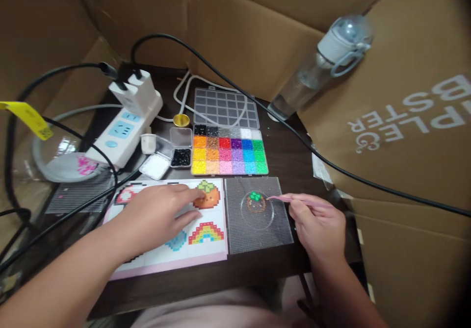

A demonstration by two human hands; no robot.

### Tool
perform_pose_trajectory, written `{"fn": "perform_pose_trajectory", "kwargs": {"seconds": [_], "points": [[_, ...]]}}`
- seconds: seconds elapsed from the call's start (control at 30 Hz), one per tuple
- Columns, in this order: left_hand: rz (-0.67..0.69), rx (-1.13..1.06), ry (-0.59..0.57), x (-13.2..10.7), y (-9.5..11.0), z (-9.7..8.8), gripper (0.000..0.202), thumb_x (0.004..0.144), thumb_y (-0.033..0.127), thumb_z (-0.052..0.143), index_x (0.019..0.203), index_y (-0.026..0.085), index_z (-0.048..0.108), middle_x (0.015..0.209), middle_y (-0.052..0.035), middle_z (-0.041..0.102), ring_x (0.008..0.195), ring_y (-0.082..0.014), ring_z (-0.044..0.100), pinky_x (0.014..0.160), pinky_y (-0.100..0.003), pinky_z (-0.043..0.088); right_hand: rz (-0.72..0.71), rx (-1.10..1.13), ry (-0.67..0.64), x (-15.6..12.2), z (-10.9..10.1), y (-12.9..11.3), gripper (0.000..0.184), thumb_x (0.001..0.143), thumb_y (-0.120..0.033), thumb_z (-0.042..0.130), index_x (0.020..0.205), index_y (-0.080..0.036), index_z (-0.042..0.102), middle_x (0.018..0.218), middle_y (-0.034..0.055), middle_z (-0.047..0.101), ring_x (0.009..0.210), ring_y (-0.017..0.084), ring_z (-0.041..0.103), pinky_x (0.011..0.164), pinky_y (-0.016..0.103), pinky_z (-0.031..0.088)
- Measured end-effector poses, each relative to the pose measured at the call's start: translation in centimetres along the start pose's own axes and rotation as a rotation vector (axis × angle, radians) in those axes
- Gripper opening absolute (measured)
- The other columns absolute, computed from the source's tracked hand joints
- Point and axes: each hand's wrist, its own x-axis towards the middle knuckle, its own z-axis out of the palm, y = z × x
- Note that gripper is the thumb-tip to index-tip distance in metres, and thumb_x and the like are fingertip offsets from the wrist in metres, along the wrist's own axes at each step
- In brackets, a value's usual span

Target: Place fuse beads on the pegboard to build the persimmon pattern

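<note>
My left hand (162,210) rests on a printed pattern sheet (152,259), index finger stretched out to an orange fruit picture (209,198) and thumb apart below it. On the same sheet is a rainbow picture (206,233). In my right hand (318,225) is a pair of pink tweezers (301,201), its tips at the right side of a small bead figure. That bead figure (255,202) has a green top and an orange-brown outline, and sits on a clear pegboard (239,235). Whether the tips hold a bead is too small to tell.
Behind the pegboard lies a bead box (230,151) of many colours, its lid (226,107) open. Small boxes hold black beads (181,157) and white beads (155,166). A power strip (121,134), a water bottle (309,78), a black cable (221,73) and cardboard walls surround the table.
</note>
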Motion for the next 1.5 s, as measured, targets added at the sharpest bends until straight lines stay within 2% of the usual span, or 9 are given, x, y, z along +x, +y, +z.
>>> {"fn": "perform_pose_trajectory", "kwargs": {"seconds": [0.13, 0.37, 0.63, 1.3, 1.4, 1.5], "points": [[-0.003, 0.020, 0.018, 0.2, -0.4, 0.5, 0.036, 0.094, 0.047, 0.047, 0.121, 0.031, 0.064, 0.121, -0.0043, 0.072, 0.100, -0.0292, 0.070, 0.082, -0.044, 0.054, 0.055, 0.002, 0.026, -0.3, 0.4, -0.1, 0.010, 0.083, -0.027, 0.072, 0.079, -0.021, 0.080, 0.080, 0.0065, 0.079, 0.075, 0.022, 0.076, 0.073, 0.033, 0.063], [0.001, 0.014, 0.034, 0.3, -0.6, 0.8, 0.040, 0.093, 0.053, 0.044, 0.121, 0.032, 0.065, 0.123, -0.0015, 0.072, 0.103, -0.0283, 0.070, 0.084, -0.043, 0.055, -0.009, -0.060, 0.016, -0.2, 1.0, -0.9, 0.012, 0.083, -0.020, 0.069, 0.079, -0.023, 0.080, 0.081, 0.0034, 0.079, 0.074, 0.018, 0.076, 0.072, 0.029, 0.063], [0.001, 0.007, 0.028, 0.2, -0.4, 0.6, 0.042, 0.093, 0.051, 0.045, 0.121, 0.029, 0.066, 0.122, -0.0050, 0.072, 0.100, -0.0317, 0.070, 0.084, -0.045, 0.055, 0.013, -0.083, 0.036, -0.4, 1.3, -1.4, 0.011, 0.081, -0.019, 0.070, 0.077, -0.023, 0.079, 0.079, 0.0040, 0.079, 0.074, 0.020, 0.076, 0.073, 0.031, 0.064], [0.006, -0.014, 0.039, 0.4, -0.3, 0.5, 0.038, 0.093, 0.048, 0.047, 0.120, 0.031, 0.067, 0.119, -0.0044, 0.073, 0.099, -0.0297, 0.070, 0.082, -0.042, 0.055, 0.019, -0.115, 0.041, -0.6, 1.3, -1.3, 0.009, 0.080, -0.022, 0.071, 0.078, -0.022, 0.080, 0.080, 0.0055, 0.079, 0.076, 0.021, 0.075, 0.072, 0.033, 0.062], [-0.014, -0.004, 0.015, 0.3, -0.2, 0.3, 0.039, 0.093, 0.048, 0.047, 0.121, 0.031, 0.066, 0.121, -0.0049, 0.072, 0.100, -0.0306, 0.070, 0.082, -0.043, 0.055, 0.057, 0.053, 0.049, -0.3, 1.1, -1.1, 0.008, 0.080, -0.025, 0.072, 0.078, -0.022, 0.079, 0.079, 0.0065, 0.078, 0.058, 0.016, 0.067, 0.052, 0.028, 0.053], [-0.020, 0.002, 0.009, 0.2, -0.2, 0.3, 0.039, 0.093, 0.049, 0.046, 0.121, 0.031, 0.066, 0.122, -0.0052, 0.072, 0.101, -0.0304, 0.070, 0.084, -0.043, 0.054, 0.123, 0.331, 0.067, 0.6, 0.8, -1.0, 0.006, 0.073, -0.029, 0.077, 0.074, -0.023, 0.076, 0.073, 0.0051, 0.076, 0.038, 0.006, 0.040, 0.037, 0.022, 0.032]]}}
